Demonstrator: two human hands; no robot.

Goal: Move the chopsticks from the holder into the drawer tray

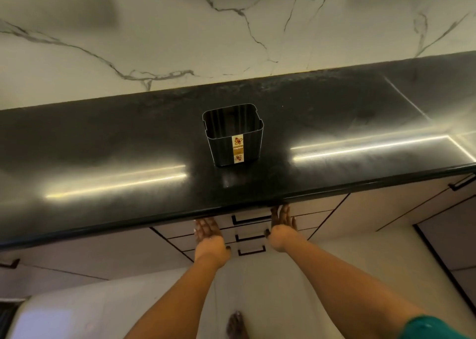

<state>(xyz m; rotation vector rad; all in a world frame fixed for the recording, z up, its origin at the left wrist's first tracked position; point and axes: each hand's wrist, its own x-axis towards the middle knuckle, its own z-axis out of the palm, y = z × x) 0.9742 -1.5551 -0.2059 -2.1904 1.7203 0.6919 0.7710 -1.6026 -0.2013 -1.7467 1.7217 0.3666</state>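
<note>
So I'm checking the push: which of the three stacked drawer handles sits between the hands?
The top handle, just under the counter edge; the left hand and right hand flank it, the lower two sit nearer the wrists.

Left hand (209, 231) and right hand (282, 226) outstretched, fingers (284, 211) straight, forearms extended

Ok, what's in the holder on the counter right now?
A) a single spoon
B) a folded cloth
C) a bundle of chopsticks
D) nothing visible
D: the black holder stands upright on the dark counter, and only its bare inner walls show.
</note>
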